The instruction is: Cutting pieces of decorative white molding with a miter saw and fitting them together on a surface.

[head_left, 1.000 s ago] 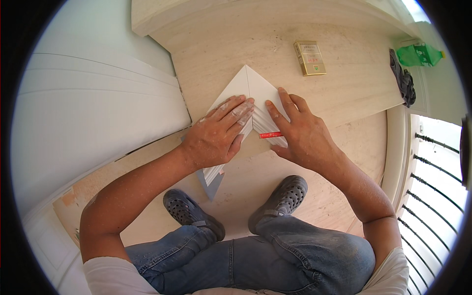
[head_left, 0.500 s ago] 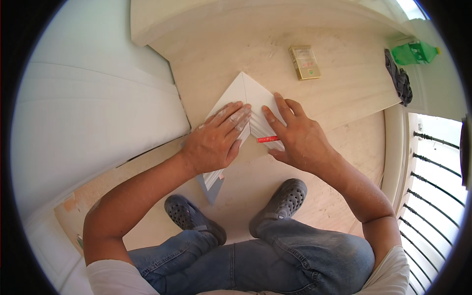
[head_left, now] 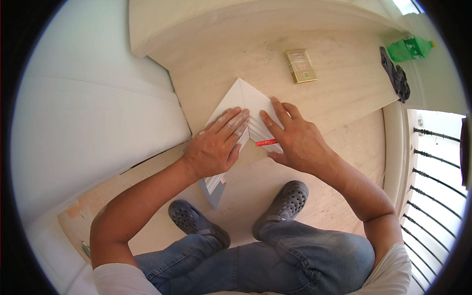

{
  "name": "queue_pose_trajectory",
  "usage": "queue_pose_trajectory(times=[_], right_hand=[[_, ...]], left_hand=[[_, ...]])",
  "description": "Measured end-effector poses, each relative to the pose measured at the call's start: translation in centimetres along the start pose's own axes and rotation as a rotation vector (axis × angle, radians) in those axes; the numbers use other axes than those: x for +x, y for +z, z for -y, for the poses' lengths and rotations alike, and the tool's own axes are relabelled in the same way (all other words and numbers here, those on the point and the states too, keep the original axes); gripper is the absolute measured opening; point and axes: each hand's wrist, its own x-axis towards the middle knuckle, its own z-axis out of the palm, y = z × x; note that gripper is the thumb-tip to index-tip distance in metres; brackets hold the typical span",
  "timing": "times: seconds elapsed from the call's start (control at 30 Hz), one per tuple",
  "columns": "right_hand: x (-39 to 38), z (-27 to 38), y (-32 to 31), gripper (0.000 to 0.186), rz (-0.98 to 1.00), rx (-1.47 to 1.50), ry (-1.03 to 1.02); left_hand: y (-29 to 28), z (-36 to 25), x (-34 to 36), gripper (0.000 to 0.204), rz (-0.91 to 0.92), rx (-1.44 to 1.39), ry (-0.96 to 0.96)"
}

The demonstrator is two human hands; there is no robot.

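Two white moulding strips with ribbed profiles, the left one [head_left: 229, 100] and the right one [head_left: 254, 100], meet at a mitred corner on the pale stone step. My left hand [head_left: 212, 142] lies flat over the left strip, its dusty fingers stretched towards the joint. Over the right strip is my right hand [head_left: 300, 140], fingers at the far edge and thumb at the near edge. A slim red pencil [head_left: 266, 142] sticks out from under it; its other end is hidden by the hand. A grey piece [head_left: 215, 197] shows below the left strip's near end.
A gold box [head_left: 301, 65] lies on the step [head_left: 344, 93] beyond my right hand. Dark cloth [head_left: 395, 78] and a green bottle [head_left: 410, 48] are at the far right, above a black-barred railing [head_left: 440, 175]. A white panel [head_left: 98, 113] borders the left. My feet, in grey clogs [head_left: 290, 199], stand close by.
The view has shifted slightly, so the strips sit a little lower in the picture. Both hands keep the same places on the strips, and the joint stays together.
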Motion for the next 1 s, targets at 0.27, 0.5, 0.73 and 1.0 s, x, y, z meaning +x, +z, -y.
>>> queue_pose_trajectory(times=[0.27,0.5,0.73,1.0], right_hand=[[-0.3,-0.2,-0.2,0.090,0.010,0.003,0.011],[-0.2,0.2,-0.2,0.097,0.055,-0.024,0.007],[-0.3,0.3,-0.4,0.097,0.061,0.012,0.049],[-0.5,0.6,-0.5,0.095,0.055,0.003,0.081]], left_hand=[[-0.3,-2.7,-0.3,0.078,-0.023,0.056,-0.257],[0.3,-4.3,-0.1,0.097,0.081,0.073,-0.591],[0.1,-5.1,0.6,0.095,0.045,0.063,-0.621],[-0.9,-6.7,-2.2,0.082,-0.075,0.056,-0.543]])
